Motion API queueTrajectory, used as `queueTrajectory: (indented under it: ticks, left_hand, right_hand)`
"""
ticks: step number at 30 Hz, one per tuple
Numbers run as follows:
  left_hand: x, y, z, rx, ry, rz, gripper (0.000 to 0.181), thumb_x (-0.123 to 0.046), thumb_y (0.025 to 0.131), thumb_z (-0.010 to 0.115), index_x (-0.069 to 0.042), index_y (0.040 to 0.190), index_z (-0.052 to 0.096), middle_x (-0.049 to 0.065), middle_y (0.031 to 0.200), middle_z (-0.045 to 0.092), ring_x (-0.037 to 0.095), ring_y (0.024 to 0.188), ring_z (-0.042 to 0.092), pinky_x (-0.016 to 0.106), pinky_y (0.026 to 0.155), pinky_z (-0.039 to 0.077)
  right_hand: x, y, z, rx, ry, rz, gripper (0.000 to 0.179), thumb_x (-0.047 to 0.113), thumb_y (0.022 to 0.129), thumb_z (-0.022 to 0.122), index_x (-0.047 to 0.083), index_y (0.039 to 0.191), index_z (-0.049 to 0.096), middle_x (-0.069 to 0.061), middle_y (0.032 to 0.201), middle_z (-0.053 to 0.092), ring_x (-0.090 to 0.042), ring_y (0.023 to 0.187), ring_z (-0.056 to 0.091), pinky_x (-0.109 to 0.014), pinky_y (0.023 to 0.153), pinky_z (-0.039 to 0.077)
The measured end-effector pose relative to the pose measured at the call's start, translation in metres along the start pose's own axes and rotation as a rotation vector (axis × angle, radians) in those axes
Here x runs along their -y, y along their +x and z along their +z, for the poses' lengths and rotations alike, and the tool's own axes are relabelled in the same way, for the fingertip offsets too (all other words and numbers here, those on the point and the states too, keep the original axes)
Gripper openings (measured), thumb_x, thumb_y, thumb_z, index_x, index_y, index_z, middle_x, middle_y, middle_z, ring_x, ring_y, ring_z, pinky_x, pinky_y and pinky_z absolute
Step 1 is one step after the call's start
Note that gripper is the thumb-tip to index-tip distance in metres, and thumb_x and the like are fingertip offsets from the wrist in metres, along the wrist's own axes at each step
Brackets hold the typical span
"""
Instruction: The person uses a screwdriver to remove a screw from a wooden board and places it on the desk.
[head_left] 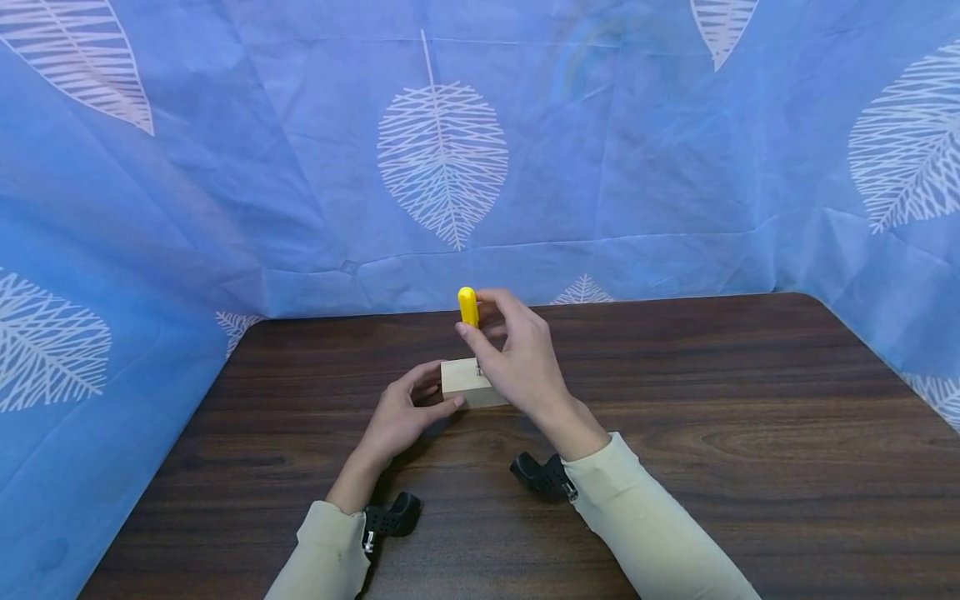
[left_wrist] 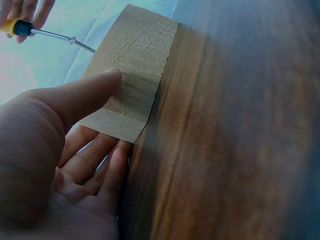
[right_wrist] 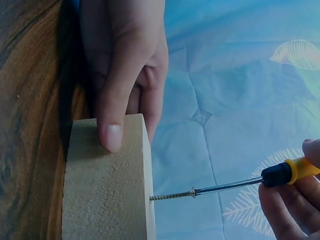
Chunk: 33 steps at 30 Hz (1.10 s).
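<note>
A pale wooden block (head_left: 468, 387) lies on the dark table, its left end held between the thumb and fingers of my left hand (head_left: 401, 417). In the right wrist view a screw (right_wrist: 172, 196) stands with its point in the block's top face, much of its threaded shank exposed. My right hand (head_left: 525, 350) grips a screwdriver (head_left: 468, 307) with a yellow handle and a black collar. The screwdriver's metal shaft (left_wrist: 50, 35) lines up with the screw, and its tip meets the screw head. The right hand hides part of the block in the head view.
The brown wood-grain table (head_left: 712, 400) extends around the hands. Behind it hangs a blue cloth (head_left: 300, 167) with white leaf prints. Each wrist wears a black device, one on the left (head_left: 393, 517) and one on the right (head_left: 543, 477).
</note>
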<state>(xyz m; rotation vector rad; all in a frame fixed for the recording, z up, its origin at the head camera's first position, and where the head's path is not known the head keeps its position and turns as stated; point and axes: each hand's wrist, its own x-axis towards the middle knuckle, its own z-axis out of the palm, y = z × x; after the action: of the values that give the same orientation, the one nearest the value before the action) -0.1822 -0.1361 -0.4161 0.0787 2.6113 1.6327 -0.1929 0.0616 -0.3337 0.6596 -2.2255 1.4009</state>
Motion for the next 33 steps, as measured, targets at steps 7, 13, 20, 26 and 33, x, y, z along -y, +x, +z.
queueTrajectory:
  ticks: [7,13,20,26,33]
  left_hand:
    - [0.0002,0.0005,0.0004,-0.001,0.0,-0.004,0.067,-0.028,0.095,0.086,-0.02,0.156,0.058,0.011,0.154,0.063,0.036,0.143,0.06,0.058,0.119,0.05]
    - [0.0009,0.0009,0.0003,-0.001,-0.003,-0.004,0.067,-0.028,0.095,0.086,-0.02,0.156,0.058,0.012,0.154,0.062,0.037,0.144,0.059,0.058,0.119,0.05]
    - [0.0017,0.001,0.0004,0.001,-0.003,-0.009,0.068,-0.027,0.095,0.085,-0.019,0.156,0.057,0.012,0.155,0.062,0.036,0.144,0.059,0.058,0.118,0.051]
    - [0.0014,0.0008,0.0007,-0.002,0.001,-0.007,0.068,-0.027,0.094,0.086,-0.02,0.155,0.058,0.012,0.154,0.063,0.037,0.143,0.06,0.057,0.118,0.051]
    - [0.0017,0.0014,0.0009,-0.002,-0.002,-0.006,0.068,-0.028,0.094,0.086,-0.022,0.156,0.058,0.01,0.155,0.063,0.036,0.144,0.06,0.057,0.119,0.051]
  right_hand:
    - [-0.001,-0.0003,-0.0003,-0.021,-0.022,-0.051,0.053,0.013,0.104,0.071,0.016,0.153,0.053,-0.011,0.125,0.067,-0.022,0.098,0.071,-0.038,0.083,0.066]
    - [-0.0011,0.0005,-0.0001,-0.022,-0.007,-0.068,0.05,0.016,0.105,0.07,0.018,0.153,0.057,-0.008,0.122,0.07,-0.02,0.105,0.07,-0.037,0.083,0.065]
    - [-0.0006,0.0009,-0.0007,-0.029,-0.016,-0.062,0.047,0.017,0.106,0.07,0.015,0.151,0.057,-0.009,0.117,0.072,-0.02,0.102,0.072,-0.035,0.081,0.066]
    - [0.0013,0.001,-0.0017,-0.034,0.003,-0.053,0.045,0.014,0.104,0.072,0.012,0.147,0.057,-0.012,0.114,0.073,-0.021,0.1,0.074,-0.033,0.078,0.067]
    - [0.0022,0.0015,-0.0019,-0.022,0.011,-0.05,0.047,0.016,0.105,0.07,0.019,0.151,0.059,-0.008,0.116,0.073,-0.019,0.1,0.073,-0.035,0.084,0.067]
